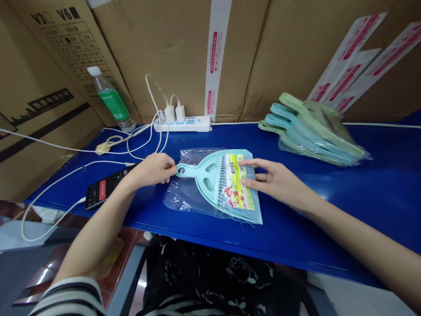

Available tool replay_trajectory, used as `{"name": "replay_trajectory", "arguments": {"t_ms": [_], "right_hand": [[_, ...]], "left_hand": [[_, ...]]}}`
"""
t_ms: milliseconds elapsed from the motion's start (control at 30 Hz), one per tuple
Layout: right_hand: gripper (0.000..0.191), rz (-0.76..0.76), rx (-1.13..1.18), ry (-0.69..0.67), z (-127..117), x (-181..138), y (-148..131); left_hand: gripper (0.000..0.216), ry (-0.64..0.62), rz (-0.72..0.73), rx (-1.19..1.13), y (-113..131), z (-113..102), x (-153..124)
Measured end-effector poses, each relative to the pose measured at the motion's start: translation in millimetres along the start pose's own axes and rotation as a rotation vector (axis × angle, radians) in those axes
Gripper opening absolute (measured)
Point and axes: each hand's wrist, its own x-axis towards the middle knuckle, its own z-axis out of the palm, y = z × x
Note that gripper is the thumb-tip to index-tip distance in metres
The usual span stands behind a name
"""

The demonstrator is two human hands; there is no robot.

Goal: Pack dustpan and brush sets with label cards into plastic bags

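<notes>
A light blue dustpan [210, 175] with a brush and a colourful label card [238, 186] lies on a clear plastic bag [184, 197] on the blue table [329, 210]. My left hand [153, 169] is closed in a pinch on the end of the dustpan's handle. My right hand [272, 180] lies open with its fingers stretched flat on the label card and the pan's right side.
A stack of bagged green and blue dustpans [312, 131] lies at the back right. A power strip [184, 123] with chargers and white cables, a water bottle [112, 100] and a phone [105, 186] are at the left. Cardboard boxes [184, 48] stand behind.
</notes>
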Motion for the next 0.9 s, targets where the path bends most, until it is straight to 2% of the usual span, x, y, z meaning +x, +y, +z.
{"name": "replay_trajectory", "arguments": {"t_ms": [200,433,600,900], "right_hand": [[0.064,-0.062,-0.065,0.064,-0.7,-0.7,0.8],[0.066,-0.056,-0.026,0.015,-2.7,0.3,0.5],[0.068,-0.109,-0.092,-0.026,-0.1,-0.4,-0.3],[0.05,-0.266,-0.317,0.054,3.3,2.9,6.7]], "left_hand": [[0.022,-0.004,0.004,0.02,-0.2,-1.7,-1.6],[0.022,0.038,-0.002,0.092,-6.8,-5.5,-3.6],[0.021,0.029,-0.031,0.111,-6.0,-6.7,-5.5],[0.021,0.054,0.043,0.164,-2.6,-3.7,-4.3]]}}
